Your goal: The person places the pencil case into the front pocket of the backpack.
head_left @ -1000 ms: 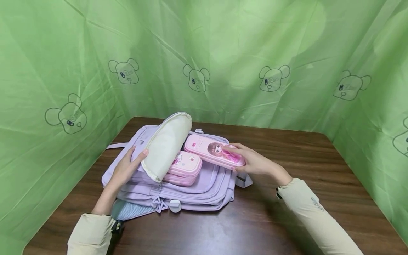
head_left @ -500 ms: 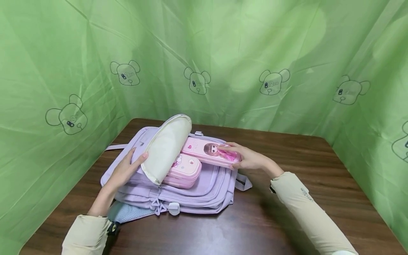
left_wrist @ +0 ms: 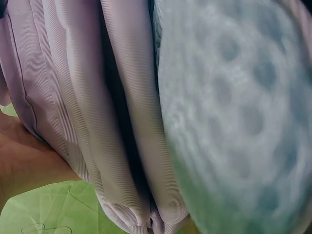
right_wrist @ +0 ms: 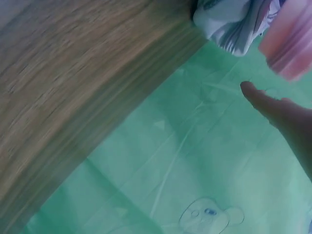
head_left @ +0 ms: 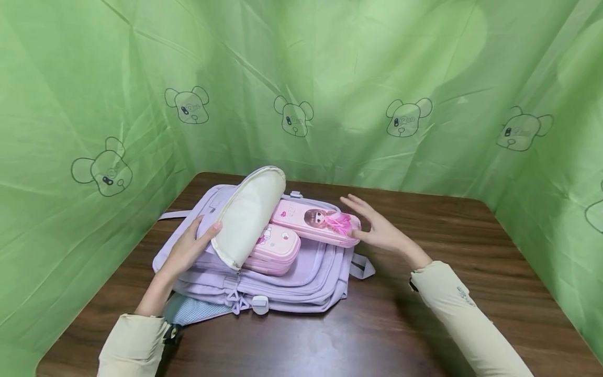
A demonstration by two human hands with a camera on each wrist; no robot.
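A lilac backpack (head_left: 308, 267) lies on the table with its front pocket's cream-lined flap (head_left: 249, 217) folded up. My left hand (head_left: 186, 251) holds that flap at its edge, the thumb on the lining and the fingers partly hidden behind. Under the flap, a pink pencil case (head_left: 282, 241) sits partly inside the pocket. Beyond it lies a longer pink pencil case (head_left: 301, 220) with a doll picture, its left end under the flap. Beside its right end my right hand (head_left: 379, 228) has its fingers spread. The right wrist view shows the thumb (right_wrist: 273, 107) apart from the pink case (right_wrist: 291, 44).
The brown wooden table (head_left: 377, 324) carries the backpack. Green curtains (head_left: 348, 146) with bear drawings surround its back and sides. A blue mesh panel (head_left: 198, 310) and zip pulls (head_left: 237, 302) show along the bag's near side; a strap (head_left: 363, 267) sticks out at right.
My right hand has let go of the long pencil case and drawn back to the right, its fingers spreading. The case was first pushed slightly left toward the flap. My left hand keeps its hold.
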